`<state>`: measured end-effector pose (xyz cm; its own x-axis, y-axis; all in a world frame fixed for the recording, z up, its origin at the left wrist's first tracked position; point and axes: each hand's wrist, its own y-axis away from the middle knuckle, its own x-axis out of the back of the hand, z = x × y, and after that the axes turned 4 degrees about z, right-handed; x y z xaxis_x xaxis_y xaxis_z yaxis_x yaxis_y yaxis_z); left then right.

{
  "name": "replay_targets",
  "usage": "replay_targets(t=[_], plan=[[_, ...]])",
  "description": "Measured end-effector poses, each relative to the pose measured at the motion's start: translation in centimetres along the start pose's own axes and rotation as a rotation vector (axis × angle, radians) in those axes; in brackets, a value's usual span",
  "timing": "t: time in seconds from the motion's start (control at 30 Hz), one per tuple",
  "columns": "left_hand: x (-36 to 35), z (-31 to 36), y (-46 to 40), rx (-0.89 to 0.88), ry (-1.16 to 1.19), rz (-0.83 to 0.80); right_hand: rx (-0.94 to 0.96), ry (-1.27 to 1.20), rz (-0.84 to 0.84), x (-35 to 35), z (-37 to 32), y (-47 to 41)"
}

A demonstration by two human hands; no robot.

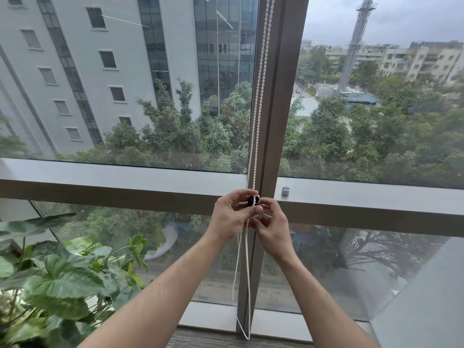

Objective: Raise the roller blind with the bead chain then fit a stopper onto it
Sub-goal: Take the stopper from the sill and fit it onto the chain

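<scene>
Both hands' grip (253,209) around stopper (251,200)

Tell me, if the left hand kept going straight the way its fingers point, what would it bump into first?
Probably the small dark stopper pinched at the bead chain, then the right hand right beside it. The left hand points rightward; depth behind, toward the window frame, is unclear.

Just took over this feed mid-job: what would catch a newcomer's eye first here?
Both bare hands meet at centre frame, the left hand and right hand pinching a small dark stopper against the white bead chain. That chain hangs as a loop along the grey vertical window post, almost to the floor. A broad-leaved green plant fills the lower left; a small silver cylinder sits on the ledge to the right.
</scene>
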<state>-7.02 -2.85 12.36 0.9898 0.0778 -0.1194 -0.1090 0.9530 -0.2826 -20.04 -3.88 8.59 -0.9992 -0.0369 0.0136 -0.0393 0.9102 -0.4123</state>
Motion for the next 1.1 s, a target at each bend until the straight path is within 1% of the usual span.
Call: replay_targets(t=[0.23,0.33,0.43,0.5,0.63,0.73,0.8,0.93,1.0,1.1], plan=[[-0.3,0.2,0.1,0.019,-0.046,-0.009,-0.045,-0.089,-0.018,0.4,0.6,-0.2],[-0.3,0.2,0.1,0.022,-0.062,-0.002,-0.103,-0.19,-0.015,0.5,0.7,-0.3],[-0.3,0.2,0.3,0.009,-0.064,0.006,-0.183,-0.302,0.035,1.1,0.6,-0.3],[-0.3,0.2,0.4,-0.014,-0.078,0.01,-0.264,-0.327,0.111,1.7,1.1,-0.8],[-0.1,0.0,0.5,-0.008,-0.093,0.022,-0.376,-0.166,0.332,2.7,3.0,-2.8],[0.2,-0.3,0.7,0.021,-0.081,0.029,-0.45,-0.028,0.412,3.5,4.3,-5.1],[0.1,-0.3,0.8,0.039,-0.071,0.032,-0.463,0.116,0.435,4.1,5.0,-6.6],[0.2,-0.2,1.0,0.037,-0.062,0.032,-0.403,0.407,0.456,4.9,5.7,-8.7],[0.3,-0.1,1.1,0.038,-0.047,0.03,-0.401,0.498,0.432,5.0,6.0,-9.4],[0.4,0.0,1.2,0.041,-0.051,0.029,-0.42,0.621,0.348,5.2,6.1,-10.4]])
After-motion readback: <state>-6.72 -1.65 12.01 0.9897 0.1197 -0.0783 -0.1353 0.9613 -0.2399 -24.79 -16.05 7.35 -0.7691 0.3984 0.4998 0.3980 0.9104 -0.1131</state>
